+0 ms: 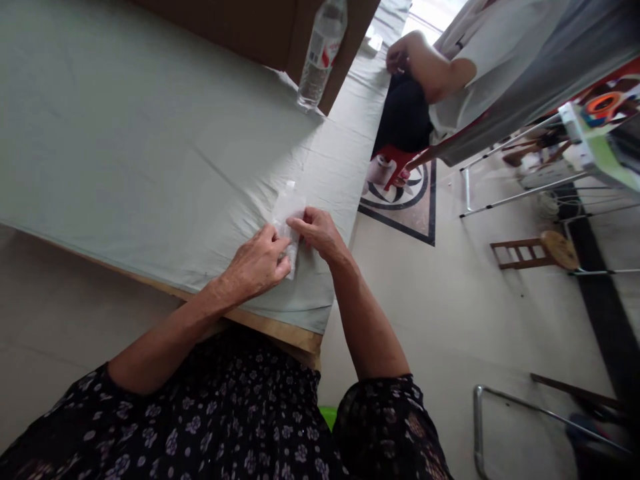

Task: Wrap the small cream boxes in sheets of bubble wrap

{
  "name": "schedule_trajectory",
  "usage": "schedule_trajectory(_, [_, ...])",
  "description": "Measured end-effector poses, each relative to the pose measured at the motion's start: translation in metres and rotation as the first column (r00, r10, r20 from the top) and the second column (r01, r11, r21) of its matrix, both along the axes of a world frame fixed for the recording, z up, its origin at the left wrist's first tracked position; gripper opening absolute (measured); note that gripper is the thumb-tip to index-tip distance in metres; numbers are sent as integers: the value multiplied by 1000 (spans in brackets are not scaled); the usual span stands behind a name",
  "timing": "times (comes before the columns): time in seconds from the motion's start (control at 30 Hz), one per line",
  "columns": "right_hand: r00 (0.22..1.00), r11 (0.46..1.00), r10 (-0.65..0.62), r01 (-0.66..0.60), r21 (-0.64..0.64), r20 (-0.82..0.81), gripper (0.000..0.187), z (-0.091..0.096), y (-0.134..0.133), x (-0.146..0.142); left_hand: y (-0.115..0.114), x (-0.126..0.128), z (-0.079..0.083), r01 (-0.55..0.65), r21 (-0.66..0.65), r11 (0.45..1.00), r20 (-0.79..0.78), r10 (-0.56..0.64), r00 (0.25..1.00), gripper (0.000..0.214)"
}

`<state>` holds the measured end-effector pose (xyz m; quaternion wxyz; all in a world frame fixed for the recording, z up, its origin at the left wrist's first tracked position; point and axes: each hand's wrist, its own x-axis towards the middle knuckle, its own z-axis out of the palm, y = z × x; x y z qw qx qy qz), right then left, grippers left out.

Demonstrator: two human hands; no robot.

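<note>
A small, whitish, see-through plastic bag [287, 203] lies on the cloth-covered table near its corner. My left hand [257, 261] is closed over the bag's lower left part, its fingers curled against the plastic. From the right, my right hand [323, 233] pinches the bag's edge between thumb and fingers. The two hands are close together, with a strip of the bag showing between them. What is inside the bag, if anything, is too blurred to make out.
A clear plastic bottle [320, 60] stands beside a large brown box [225, 27] at the back. Pale green cloth [125, 147] covers the table. Another person's arm [435, 70] rests near the table's far right edge. A wooden stool [557, 250] and a metal rack [575, 140] are on the right.
</note>
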<state>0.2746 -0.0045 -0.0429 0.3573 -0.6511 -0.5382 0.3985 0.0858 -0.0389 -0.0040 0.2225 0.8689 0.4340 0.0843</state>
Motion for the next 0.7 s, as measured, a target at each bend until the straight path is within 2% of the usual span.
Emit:
schedule_trajectory(0.17, [968, 995, 55, -34, 90, -246, 29, -2, -8, -10, 2, -6, -19, -52, 80, 995, 161, 38, 986, 28])
schedule_trajectory(0.23, [960, 987, 61, -17, 159, -272, 28, 3, -18, -14, 2, -8, -27, -85, 112, 990, 230, 58, 972, 26])
schedule_trajectory(0.37, [987, 962, 77, -37, 270, -139, 25, 14, -44, -18, -2, -8, -40, -191, 148, 970, 337, 132, 932, 25])
schedule_trajectory(0.5, [999, 976, 32, -25, 218, -32, 14, 13, -65, -15, -4, -8, -45, -275, 156, 949, 422, 188, 887, 48])
schedule_trajectory(0.6, [996, 967, 86, -93, 236, 40, 11, 7, -76, -11, 0, -10, -44, -206, 164, 965, 409, 124, 904, 63])
schedule_trajectory(0.7, [976, 923, 161, -202, 328, 146, 23, 2, -84, -8, 6, -13, -40, -92, 112, 989, 388, 42, 921, 44])
